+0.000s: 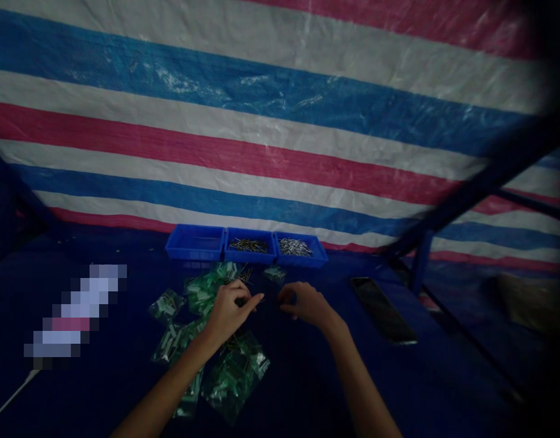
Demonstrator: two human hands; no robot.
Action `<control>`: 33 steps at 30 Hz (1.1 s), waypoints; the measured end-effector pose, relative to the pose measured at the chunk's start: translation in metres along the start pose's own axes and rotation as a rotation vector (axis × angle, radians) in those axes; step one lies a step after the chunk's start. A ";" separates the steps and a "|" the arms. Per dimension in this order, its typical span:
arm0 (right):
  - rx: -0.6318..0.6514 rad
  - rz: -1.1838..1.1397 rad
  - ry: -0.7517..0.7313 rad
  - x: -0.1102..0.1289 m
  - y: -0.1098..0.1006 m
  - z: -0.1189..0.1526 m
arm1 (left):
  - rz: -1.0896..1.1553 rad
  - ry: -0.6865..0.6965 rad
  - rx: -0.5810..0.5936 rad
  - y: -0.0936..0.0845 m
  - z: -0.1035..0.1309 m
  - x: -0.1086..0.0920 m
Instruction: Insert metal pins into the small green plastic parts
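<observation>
My left hand (232,309) is above a heap of small clear green-tinted plastic bags (202,292), with thumb and fingers drawn together. Whatever they pinch is too small and dark to make out. To its right, a short gap away, my right hand (306,302) has its fingers curled in and the fingertips close to the thumb; I cannot see what, if anything, is in them. Some bags hold pale plugs and screws, like the bag (236,377) below my left hand. Loose brassy screws (245,274) lie just beyond that hand.
Three blue bins stand along the back: the left bin (195,252) shows no contents, the middle bin holds brassy screws (248,245), the right one silvery screws (294,246). A phone (384,310) lies right. A pixelated object with a cable (13,395) is left. Striped sheeting (261,146) hangs behind.
</observation>
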State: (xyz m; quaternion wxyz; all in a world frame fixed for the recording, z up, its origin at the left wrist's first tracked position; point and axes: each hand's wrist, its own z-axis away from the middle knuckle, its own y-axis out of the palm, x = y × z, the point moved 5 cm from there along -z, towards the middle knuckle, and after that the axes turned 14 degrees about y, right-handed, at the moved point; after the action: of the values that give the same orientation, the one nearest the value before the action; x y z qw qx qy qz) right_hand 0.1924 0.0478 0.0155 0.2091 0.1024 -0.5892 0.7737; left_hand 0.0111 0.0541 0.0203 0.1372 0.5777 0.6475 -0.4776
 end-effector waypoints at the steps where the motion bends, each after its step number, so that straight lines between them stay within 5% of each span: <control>1: 0.015 -0.047 0.001 -0.004 0.002 -0.002 | 0.003 -0.003 0.003 0.000 0.000 0.000; 5: 0.009 -0.215 -0.033 -0.005 -0.002 -0.009 | 0.020 -0.005 0.024 0.001 0.000 -0.002; 10: -0.035 -0.617 -0.181 0.034 -0.019 -0.008 | 0.102 -0.072 0.000 0.002 0.001 0.000; 15: 0.082 -0.894 -0.208 0.061 -0.004 -0.004 | 0.180 -0.058 -0.110 -0.001 -0.001 -0.001; 24: 0.021 -1.076 -0.078 0.051 0.009 -0.006 | 0.220 -0.096 -0.298 -0.019 -0.003 0.000; 33: 0.101 -1.132 -0.046 0.052 0.015 -0.008 | 0.195 -0.093 -0.308 -0.025 -0.005 0.000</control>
State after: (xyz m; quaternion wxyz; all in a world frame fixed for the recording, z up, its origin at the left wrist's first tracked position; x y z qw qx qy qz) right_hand 0.1405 0.0625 0.0216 0.5731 0.4289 -0.4091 0.5659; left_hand -0.0090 0.0617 0.0344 0.2994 0.5871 0.6470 -0.3835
